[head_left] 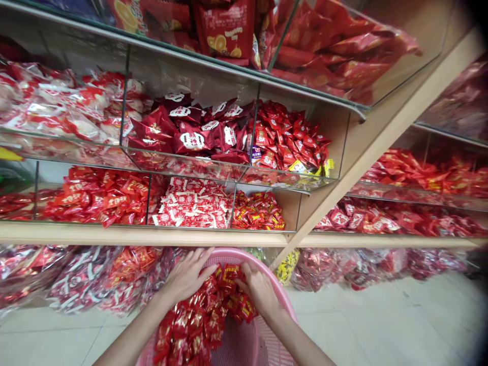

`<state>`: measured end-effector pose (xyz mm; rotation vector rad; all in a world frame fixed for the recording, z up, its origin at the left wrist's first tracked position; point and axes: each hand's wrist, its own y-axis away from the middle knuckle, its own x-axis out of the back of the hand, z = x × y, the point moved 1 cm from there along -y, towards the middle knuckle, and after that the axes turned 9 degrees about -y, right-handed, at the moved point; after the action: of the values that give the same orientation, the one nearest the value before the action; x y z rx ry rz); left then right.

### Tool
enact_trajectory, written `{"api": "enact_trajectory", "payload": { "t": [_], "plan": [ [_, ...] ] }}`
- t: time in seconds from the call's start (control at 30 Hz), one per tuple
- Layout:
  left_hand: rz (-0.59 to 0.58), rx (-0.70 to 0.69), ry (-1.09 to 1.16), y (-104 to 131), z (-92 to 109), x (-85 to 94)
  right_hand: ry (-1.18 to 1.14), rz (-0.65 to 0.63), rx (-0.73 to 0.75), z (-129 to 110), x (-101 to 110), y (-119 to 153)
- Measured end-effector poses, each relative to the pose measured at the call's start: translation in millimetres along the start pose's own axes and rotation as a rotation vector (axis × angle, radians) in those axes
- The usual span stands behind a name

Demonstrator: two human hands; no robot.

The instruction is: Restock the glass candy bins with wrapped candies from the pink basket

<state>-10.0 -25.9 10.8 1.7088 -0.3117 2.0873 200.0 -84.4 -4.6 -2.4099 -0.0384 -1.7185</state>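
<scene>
red sweets (190,325) are held in a pink basket (285,300), bottom centre, spills probably prevented by its tall wall; the left hand (186,276) is spread open beside them, the right hand (261,291) curled against them, whether gripping cannot be told.

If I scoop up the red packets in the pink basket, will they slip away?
Some red packets might, because their shiny wrapping looks slippery. They may tumble apart, since they look loose. Each looks small, so it's probably light.
</scene>
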Motion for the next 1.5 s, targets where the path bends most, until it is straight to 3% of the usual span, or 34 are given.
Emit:
{"api": "enact_trajectory", "payload": {
  "t": [0.23,0.5,0.6,0.7,0.8,0.9,0.97,1.13,1.33,1.5],
  "plan": [
    [0.000,-0.009,0.005,2,-1,0.7,0.102,-0.109,0.053,-10,-9,-4],
    [0.015,-0.008,-0.006,2,1,0.5,-0.015,-0.055,0.064,-1,-10,1],
    [0.016,-0.009,-0.009,2,1,0.1,-0.269,0.029,0.043,1,-10,-3],
    [0.011,-0.011,-0.010,2,0,0.4,-0.740,0.114,-0.144,4,-6,-7],
    [0.018,-0.007,-0.017,2,1,1.0,-1.231,-0.003,-0.419,7,1,-3],
    [0.027,-0.013,-0.022,2,1,0.9,-1.449,-0.115,-0.499,9,9,8],
    [0.027,-0.020,-0.023,2,0,0.4,-1.412,-0.086,-0.438,13,13,15],
    [0.026,-0.033,-0.019,2,-2,-1.3,-1.031,0.093,-0.262,25,19,28],
    [0.031,-0.025,-0.027,1,-2,-1.9,-0.871,0.054,-0.122,26,15,33],
    [0.027,-0.017,-0.032,3,-1,-0.5,-0.682,0.072,-0.020,19,16,21]
  ]
}}
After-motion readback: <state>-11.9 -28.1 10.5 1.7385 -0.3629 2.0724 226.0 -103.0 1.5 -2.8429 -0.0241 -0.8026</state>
